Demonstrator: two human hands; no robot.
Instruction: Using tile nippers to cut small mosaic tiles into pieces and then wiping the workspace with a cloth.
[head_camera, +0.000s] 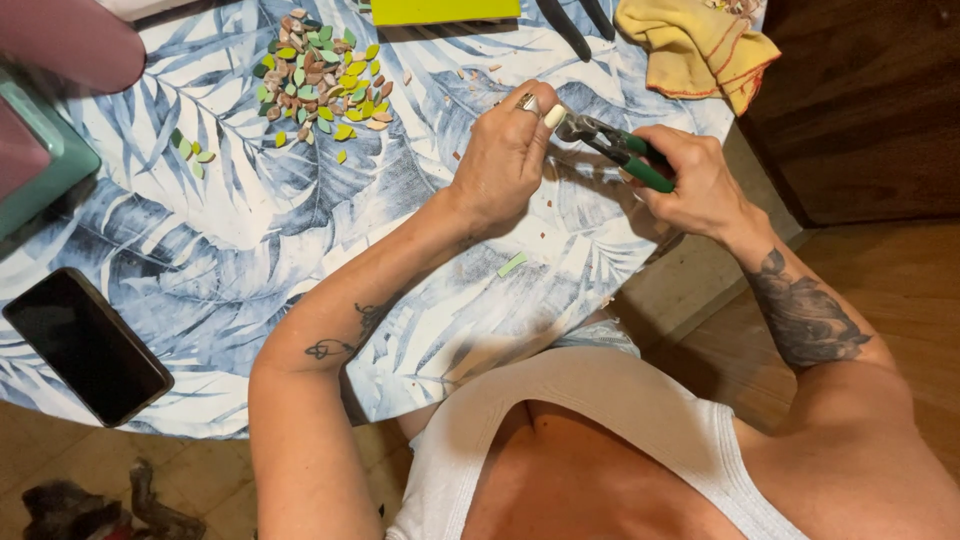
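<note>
A round table (250, 230) under a cloth printed with blue and white leaves fills the left and middle of the view; beyond its right edge lies bare wooden floor, with a dark wooden panel at the far right. At the far left edge a teal tray (45, 160) shows only its corner, so what it holds cannot be told. Near the left, a black phone (88, 345) lies flat with its screen dark. Farther in, a loose heap of small leaf-shaped tile pieces (322, 75), green, yellow-green and brown, rests straight on the cloth, with a few strays just to its left. A yellow-green board (445, 10) sits at the far edge, and a single pale green sliver (512, 264) lies on the cloth near the person.

In the middle, the left hand (505, 150) is closed, with its fingertips pinching a small cream tile piece (554, 115) held just above the table. That piece sits between the tips of the nippers (610, 148), whose metal head touches it. The right hand (690, 180) is wrapped around the green handles of the nippers. The tool's long axis runs on a slant from far left to near right, with the head pointing left and away toward the left hand and the handles trailing right. At the far right of the table lies a crumpled yellow cloth (700, 45) with red stitching.
</note>
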